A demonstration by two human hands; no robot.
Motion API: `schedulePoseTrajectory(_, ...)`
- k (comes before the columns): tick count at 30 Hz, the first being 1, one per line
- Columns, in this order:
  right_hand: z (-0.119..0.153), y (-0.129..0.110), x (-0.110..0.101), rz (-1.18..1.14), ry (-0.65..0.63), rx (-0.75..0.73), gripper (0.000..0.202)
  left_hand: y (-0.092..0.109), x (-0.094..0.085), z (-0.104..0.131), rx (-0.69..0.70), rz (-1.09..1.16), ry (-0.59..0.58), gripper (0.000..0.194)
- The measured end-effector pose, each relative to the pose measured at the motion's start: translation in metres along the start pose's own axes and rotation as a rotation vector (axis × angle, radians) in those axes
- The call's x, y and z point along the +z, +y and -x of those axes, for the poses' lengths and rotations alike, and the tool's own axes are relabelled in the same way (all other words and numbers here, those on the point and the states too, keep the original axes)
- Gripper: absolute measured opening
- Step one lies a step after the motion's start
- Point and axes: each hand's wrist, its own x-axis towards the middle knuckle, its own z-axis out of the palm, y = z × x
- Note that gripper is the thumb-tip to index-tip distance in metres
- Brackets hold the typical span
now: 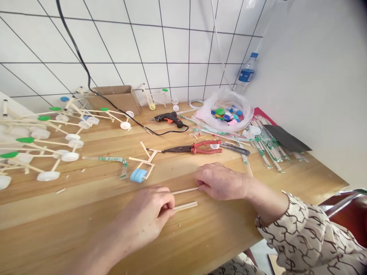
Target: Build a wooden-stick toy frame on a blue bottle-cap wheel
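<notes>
My left hand [156, 210] is closed at the lower middle of the view, its fingertips pinching light wooden sticks [185, 206] that point to the right. A single thin stick [185, 190] runs between the two hands just above them. Its right end is in the closed fingers of my right hand [219, 181]; its left end is hidden behind my left hand. Beyond my left hand lies a small stick frame [147, 162] with light blue caps [138, 175]. Red-handled pliers [205, 148] lie behind my right hand, their jaws pointing left.
Several stick models with white wheels [69, 156] fill the left. At the back are a cardboard box [116, 100], a corded glue gun [169, 118] and a bag of caps [243, 123]. Wrapped sticks [265, 149], a cutter [236, 148] and a bottle [246, 75] are at the right.
</notes>
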Motion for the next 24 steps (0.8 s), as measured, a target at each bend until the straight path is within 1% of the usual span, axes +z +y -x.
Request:
schedulePoseTrajectory(4,-0.001,-0.005,-0.003,0.032,-0.023,-0.005,0.014,0.0,-0.001,0.001,-0.005,-0.004,-0.008,0.016)
schedulePoseTrajectory(9,-0.005,-0.007,-0.004,0.082,0.025,0.022,0.016,0.001,-0.001,0.001,0.007,0.01,-0.011,0.016)
schedulePoseTrajectory(13,-0.008,-0.006,-0.001,0.102,0.059,0.054,0.016,0.0,0.0,0.0,-0.018,0.008,-0.022,0.016)
schedulePoseTrajectory(18,-0.01,-0.003,0.003,0.096,0.089,0.071,0.014,-0.001,0.0,-0.001,0.009,-0.006,0.007,0.014)
schedulePoseTrajectory(21,-0.01,0.0,0.004,0.054,0.121,0.088,0.014,0.0,-0.001,0.0,0.054,-0.012,0.072,0.014)
schedulePoseTrajectory(22,-0.01,0.001,0.004,0.034,0.123,0.099,0.013,-0.001,-0.001,0.0,0.08,-0.006,0.119,0.014)
schedulePoseTrajectory(24,-0.011,0.002,0.004,-0.003,0.125,0.118,0.014,-0.003,0.001,-0.001,0.148,0.02,0.263,0.015)
